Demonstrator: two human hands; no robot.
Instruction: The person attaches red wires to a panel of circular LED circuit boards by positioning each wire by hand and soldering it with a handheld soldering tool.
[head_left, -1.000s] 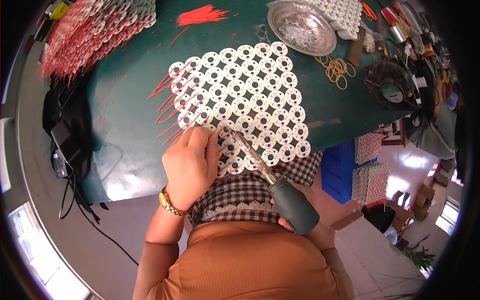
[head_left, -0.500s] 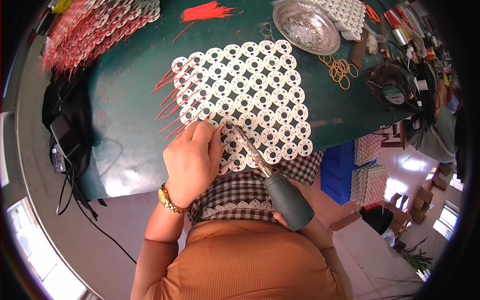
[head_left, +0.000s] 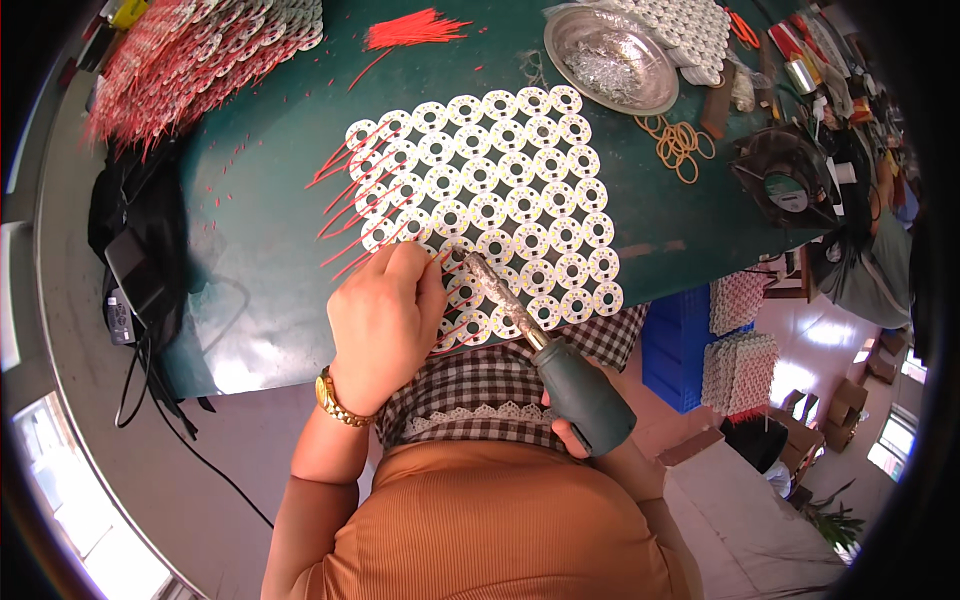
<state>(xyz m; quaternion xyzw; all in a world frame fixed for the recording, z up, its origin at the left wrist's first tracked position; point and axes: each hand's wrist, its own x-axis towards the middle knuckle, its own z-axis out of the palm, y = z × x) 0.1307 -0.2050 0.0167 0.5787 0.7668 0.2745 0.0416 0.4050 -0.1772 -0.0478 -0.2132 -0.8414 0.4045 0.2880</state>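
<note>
A sheet of joined white ring-shaped LED boards (head_left: 526,191) lies on the green table before me. Red wires (head_left: 345,205) stick out from the boards along its left side. My left hand (head_left: 385,315) is pinched closed over the lower left part of the sheet, and a short red wire (head_left: 441,256) shows at its fingertips. In my right hand (head_left: 568,432), mostly hidden behind the handle, is a soldering iron (head_left: 588,395) with a dark green grip. The iron's crusted tip meets a board just right of my left fingertips.
Loose red wires (head_left: 415,28) lie at the back. A metal bowl (head_left: 560,60) with silvery scraps, rubber bands (head_left: 680,150) and a black fan (head_left: 785,180) sit to the right. Wired boards (head_left: 200,60) are piled at the far left. A blue crate (head_left: 672,355) stands below the table edge.
The soldering iron's handle has shifted slightly right and up, its tip staying by the same board. The far right of the sheet has moved a little. My left hand is nearly still.
</note>
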